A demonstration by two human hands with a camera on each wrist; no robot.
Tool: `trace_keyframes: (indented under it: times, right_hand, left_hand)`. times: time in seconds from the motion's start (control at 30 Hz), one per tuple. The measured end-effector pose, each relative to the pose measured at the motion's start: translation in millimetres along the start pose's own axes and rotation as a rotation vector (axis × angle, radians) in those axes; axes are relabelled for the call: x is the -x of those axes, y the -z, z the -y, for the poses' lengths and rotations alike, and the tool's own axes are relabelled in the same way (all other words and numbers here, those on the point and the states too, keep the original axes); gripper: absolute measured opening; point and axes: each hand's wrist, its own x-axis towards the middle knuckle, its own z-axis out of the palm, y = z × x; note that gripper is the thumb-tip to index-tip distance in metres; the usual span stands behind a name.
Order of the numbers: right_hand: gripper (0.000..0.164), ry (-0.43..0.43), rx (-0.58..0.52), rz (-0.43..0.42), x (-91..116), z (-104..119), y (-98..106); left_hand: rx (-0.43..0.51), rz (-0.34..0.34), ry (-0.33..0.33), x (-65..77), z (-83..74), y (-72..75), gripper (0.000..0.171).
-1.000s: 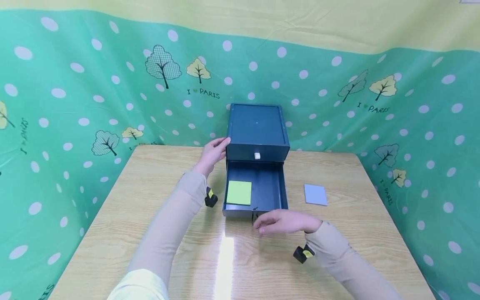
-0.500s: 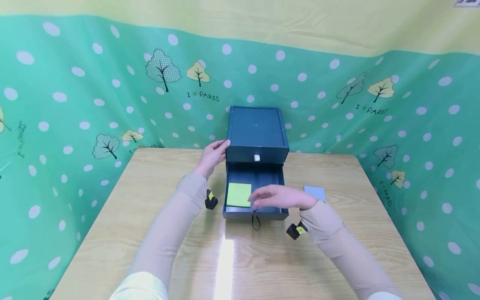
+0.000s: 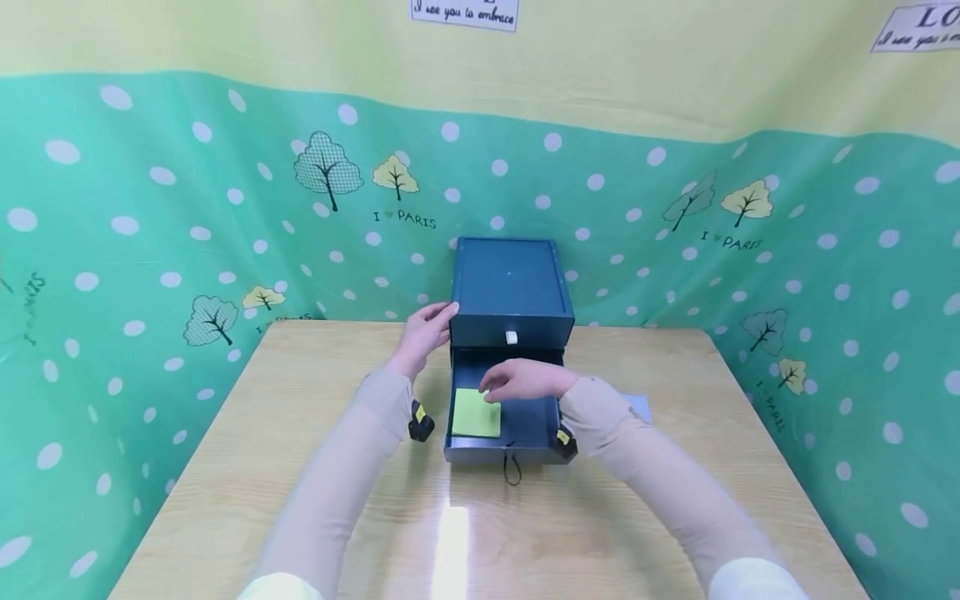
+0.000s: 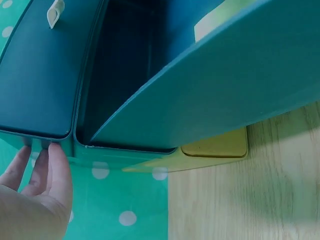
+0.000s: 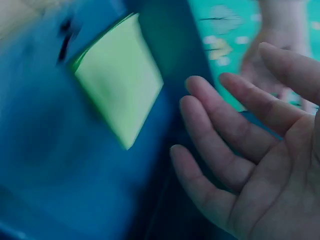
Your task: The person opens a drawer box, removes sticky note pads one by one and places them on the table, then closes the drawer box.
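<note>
A dark blue drawer cabinet [image 3: 510, 277] stands at the back of the table, its upper drawer closed and its lower drawer [image 3: 534, 425] pulled out. Inside that drawer, at the left, lies a light green sticky note pad [image 3: 476, 417]. My left hand [image 3: 420, 340] rests its fingertips against the cabinet's left side, with fingers extended in the left wrist view. Over the drawer hovers my right hand [image 3: 528, 379], close to the pad's upper right corner; the right wrist view shows its fingers spread, holding nothing. A black cord loop [image 3: 519, 473] hangs from the drawer's front.
On the table right of the drawer, a pale blue note pad [image 3: 639, 406] is partly covered by the right sleeve. A white pull tab [image 3: 512, 337] sits on the upper drawer. Below the open drawer, a yellow section [image 4: 220, 145] shows. A green curtain [image 3: 615, 217] hangs behind.
My right hand has left the cord loop at the drawer's front and moved up and back over the open drawer. The left hand stays at the cabinet; the head view has tilted up.
</note>
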Motion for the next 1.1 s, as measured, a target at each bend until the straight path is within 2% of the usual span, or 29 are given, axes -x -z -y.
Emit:
trace_keyframes:
  times: [0.17,0.27,0.47,0.57,0.63,0.83,1.1]
  right_hand:
    - [0.032,-0.071,0.152,0.019,-20.7,-4.8,-10.3]
    - [0.038,-0.117,0.262,0.013,-28.9,-7.4,-15.0]
    - [0.074,-0.223,0.438,-0.027,-40.0,-11.8,-27.0]
    - [0.09,-0.251,0.481,-0.042,-43.9,-15.0,-30.9]
    - [0.095,-0.255,0.498,-0.051,-46.1,-18.5,-34.2]
    - [0.091,-0.24,0.506,-0.079,-53.5,-28.6,-36.6]
    - [0.082,-0.232,0.522,-0.055,-61.3,-26.6,-32.5]
  left_hand:
    - [0.014,-0.016,-0.003,1.9,5.4,-0.8,0.056]
    - [0.016,-0.032,-0.004,1.7,5.2,-2.1,0.055]
    - [0.013,-0.053,-0.006,3.6,3.9,-4.8,0.053]
    - [0.016,-0.054,0.007,2.6,4.0,-5.0,0.053]
    - [0.019,-0.058,0.02,2.1,5.5,-5.1,0.054]
    - [0.008,-0.057,0.021,-2.7,6.6,-4.9,0.057]
    - [0.011,-0.048,0.025,-6.2,3.2,-4.6,0.056]
